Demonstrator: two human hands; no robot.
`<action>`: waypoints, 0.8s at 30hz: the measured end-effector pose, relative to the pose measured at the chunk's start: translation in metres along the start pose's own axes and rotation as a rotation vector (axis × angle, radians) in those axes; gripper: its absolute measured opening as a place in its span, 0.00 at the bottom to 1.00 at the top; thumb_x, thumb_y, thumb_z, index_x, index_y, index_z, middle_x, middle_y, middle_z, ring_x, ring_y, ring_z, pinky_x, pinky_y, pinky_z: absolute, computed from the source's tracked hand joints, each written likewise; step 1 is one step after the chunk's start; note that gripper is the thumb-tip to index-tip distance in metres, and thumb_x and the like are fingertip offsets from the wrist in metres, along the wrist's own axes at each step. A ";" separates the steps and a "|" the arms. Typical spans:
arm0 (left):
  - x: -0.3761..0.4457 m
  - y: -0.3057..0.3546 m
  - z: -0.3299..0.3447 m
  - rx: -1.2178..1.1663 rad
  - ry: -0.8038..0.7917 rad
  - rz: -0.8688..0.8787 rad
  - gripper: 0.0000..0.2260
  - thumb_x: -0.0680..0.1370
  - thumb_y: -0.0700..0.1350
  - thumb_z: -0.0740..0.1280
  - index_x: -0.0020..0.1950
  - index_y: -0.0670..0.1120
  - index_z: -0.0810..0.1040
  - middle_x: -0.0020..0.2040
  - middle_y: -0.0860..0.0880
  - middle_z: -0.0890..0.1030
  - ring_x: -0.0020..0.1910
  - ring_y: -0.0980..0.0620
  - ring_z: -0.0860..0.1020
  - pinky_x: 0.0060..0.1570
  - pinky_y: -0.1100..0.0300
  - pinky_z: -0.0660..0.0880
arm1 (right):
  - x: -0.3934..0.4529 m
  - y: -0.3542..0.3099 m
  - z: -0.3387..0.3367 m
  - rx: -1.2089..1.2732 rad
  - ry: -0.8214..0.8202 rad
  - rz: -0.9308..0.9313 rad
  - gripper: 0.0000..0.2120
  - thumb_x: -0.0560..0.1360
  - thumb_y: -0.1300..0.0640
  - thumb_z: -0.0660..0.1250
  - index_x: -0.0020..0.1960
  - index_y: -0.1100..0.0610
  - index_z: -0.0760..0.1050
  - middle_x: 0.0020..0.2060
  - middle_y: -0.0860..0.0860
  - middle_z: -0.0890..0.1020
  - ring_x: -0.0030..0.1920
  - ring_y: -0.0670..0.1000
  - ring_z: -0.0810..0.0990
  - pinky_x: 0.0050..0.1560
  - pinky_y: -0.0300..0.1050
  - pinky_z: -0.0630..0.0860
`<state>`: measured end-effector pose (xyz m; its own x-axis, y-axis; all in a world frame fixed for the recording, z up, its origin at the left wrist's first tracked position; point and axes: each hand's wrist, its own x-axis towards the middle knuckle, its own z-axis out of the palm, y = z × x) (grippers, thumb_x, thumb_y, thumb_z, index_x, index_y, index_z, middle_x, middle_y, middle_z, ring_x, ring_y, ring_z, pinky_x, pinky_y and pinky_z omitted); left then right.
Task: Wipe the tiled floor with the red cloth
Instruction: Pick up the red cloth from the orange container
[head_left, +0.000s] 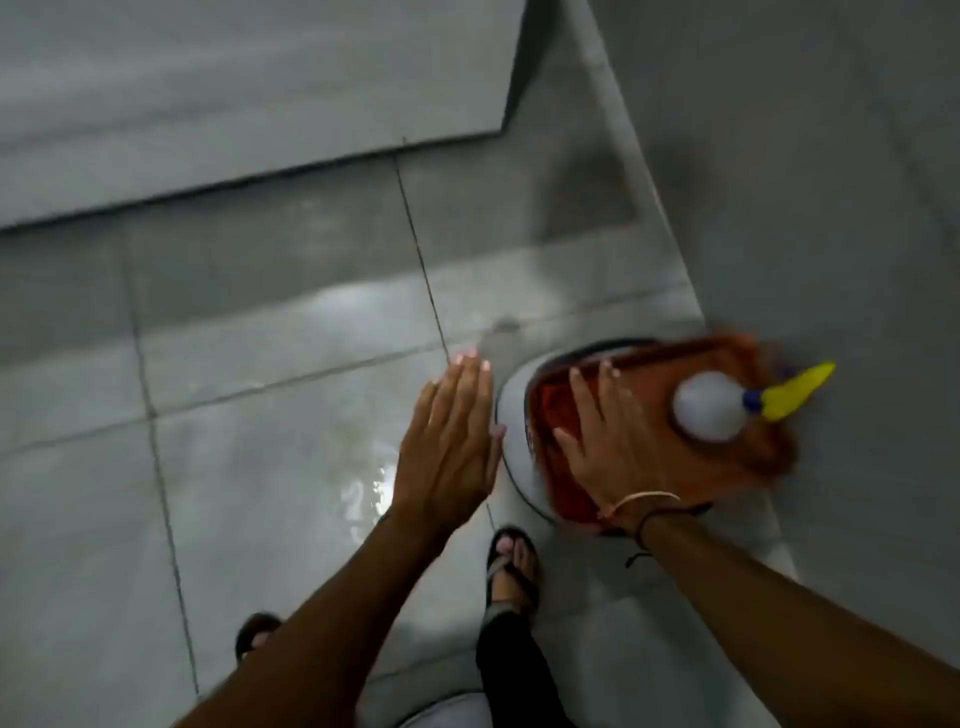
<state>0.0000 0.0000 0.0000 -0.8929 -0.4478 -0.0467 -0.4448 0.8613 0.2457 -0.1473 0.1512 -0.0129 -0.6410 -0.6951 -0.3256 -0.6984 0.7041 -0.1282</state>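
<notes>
The red cloth (557, 415) lies bunched in the left part of an orange tray (727, 470), which rests on a round white stand (511, 421) by the wall. My right hand (608, 457) is spread palm down over the cloth, fingers apart; the blur hides whether it grips anything. My left hand (447, 441) hovers flat and open just left of the stand, holding nothing. The grey tiled floor (260, 405) spreads out to the left, with a shiny wet patch (363, 491) below my left hand.
A white spray bottle (709, 405) with a yellow nozzle stands in the tray. A grey wall (831, 208) rises on the right and a raised grey slab (208, 104) fills the far left. My sandalled feet (511, 566) stand near the stand.
</notes>
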 end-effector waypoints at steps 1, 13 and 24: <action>-0.001 0.009 0.042 -0.016 -0.049 0.032 0.28 0.86 0.52 0.53 0.83 0.38 0.62 0.83 0.37 0.63 0.83 0.40 0.62 0.82 0.44 0.60 | -0.001 0.020 0.040 -0.004 -0.003 0.012 0.37 0.82 0.46 0.67 0.83 0.58 0.54 0.82 0.68 0.55 0.82 0.67 0.57 0.82 0.63 0.58; -0.007 0.023 0.168 -0.121 -0.185 0.130 0.31 0.87 0.58 0.50 0.85 0.39 0.54 0.86 0.39 0.55 0.86 0.43 0.54 0.83 0.44 0.60 | 0.012 0.038 0.135 0.498 0.219 0.186 0.30 0.79 0.72 0.59 0.79 0.52 0.67 0.82 0.59 0.63 0.81 0.56 0.62 0.79 0.51 0.67; -0.125 -0.156 0.131 -0.073 -0.072 -0.208 0.32 0.86 0.57 0.54 0.84 0.38 0.59 0.85 0.38 0.60 0.84 0.40 0.59 0.83 0.44 0.59 | 0.020 -0.155 0.127 0.783 0.322 0.249 0.29 0.79 0.76 0.60 0.77 0.57 0.70 0.78 0.60 0.69 0.78 0.57 0.68 0.77 0.32 0.64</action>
<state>0.1719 -0.0464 -0.1592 -0.7866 -0.5931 -0.1717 -0.6155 0.7315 0.2933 -0.0114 0.0464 -0.1180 -0.8866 -0.4319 -0.1652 -0.1834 0.6564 -0.7318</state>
